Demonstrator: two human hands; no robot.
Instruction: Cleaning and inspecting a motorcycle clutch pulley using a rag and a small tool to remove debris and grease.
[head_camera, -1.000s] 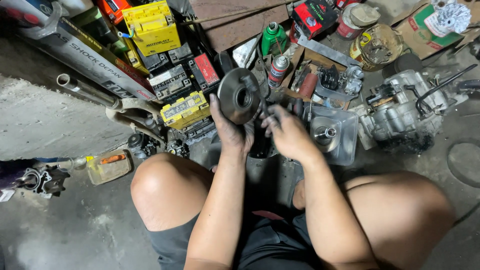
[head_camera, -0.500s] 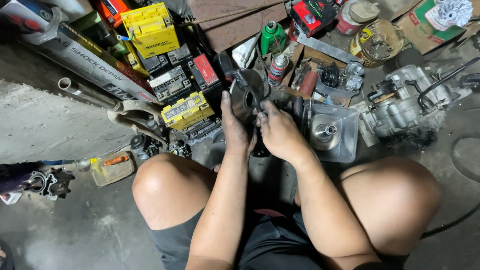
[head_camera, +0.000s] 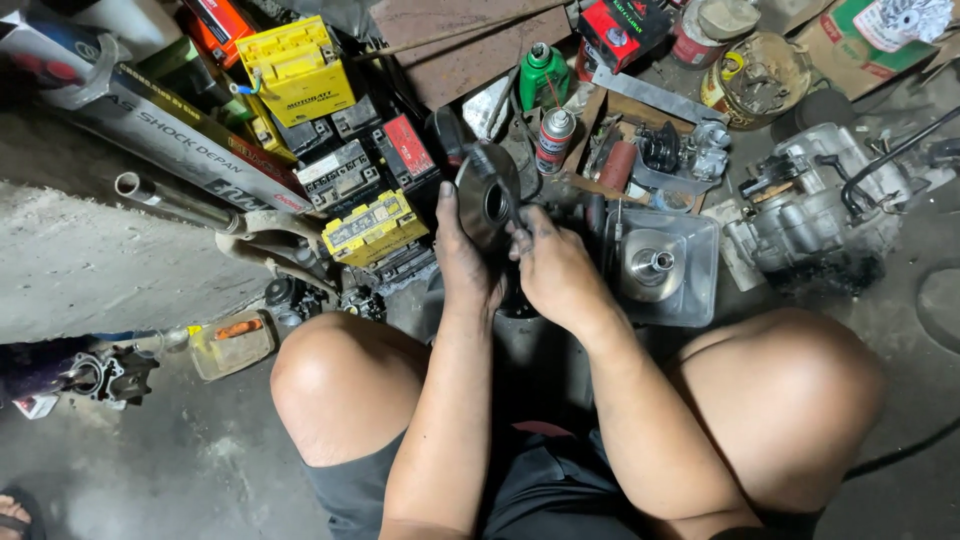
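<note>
The left hand grips a round metal disc from behind, its thumb up along the disc's left rim. The right hand closes on the disc's lower right edge, its blackened fingertips at the rim near the central hole. The disc stands on edge, tilted, held above the floor between the knees and just ahead of them.

Just right of the right hand sits a clear tray with a metal pulley in it. Farther right lies an engine case. Behind the disc stand a spray can and a green bottle. To the left of the left hand lies a yellow battery among other batteries, with a larger yellow box farther back.
</note>
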